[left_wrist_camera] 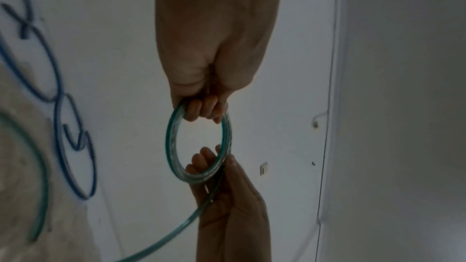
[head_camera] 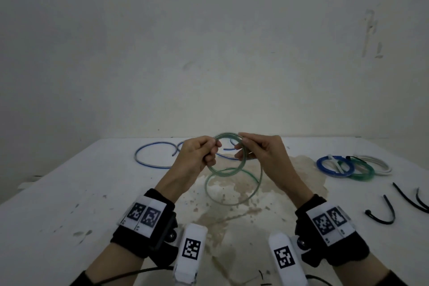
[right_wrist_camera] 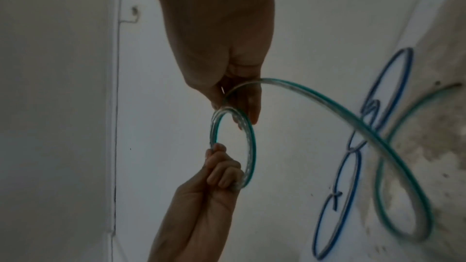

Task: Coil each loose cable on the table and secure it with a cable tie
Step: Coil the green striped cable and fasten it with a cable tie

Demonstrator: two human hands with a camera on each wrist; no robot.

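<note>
A clear green cable [head_camera: 228, 169] is partly wound into a small coil [left_wrist_camera: 199, 144] held above the table between both hands. My left hand [head_camera: 204, 151] grips the coil's left side with curled fingers [left_wrist_camera: 201, 110]. My right hand [head_camera: 253, 148] pinches the coil's right side [right_wrist_camera: 234, 107], and the loose tail [right_wrist_camera: 353, 123] runs from it down into a big loop on the table [head_camera: 232, 189]. A loose blue cable [head_camera: 153, 155] lies at the back left. Black cable ties [head_camera: 383, 212] lie at the right.
Three tied coils, blue [head_camera: 334, 166], green [head_camera: 361, 170] and white [head_camera: 376, 162], lie at the right of the white table [head_camera: 69, 193]. A brown stain [head_camera: 232, 216] covers the table's middle. A plain wall stands right behind the table.
</note>
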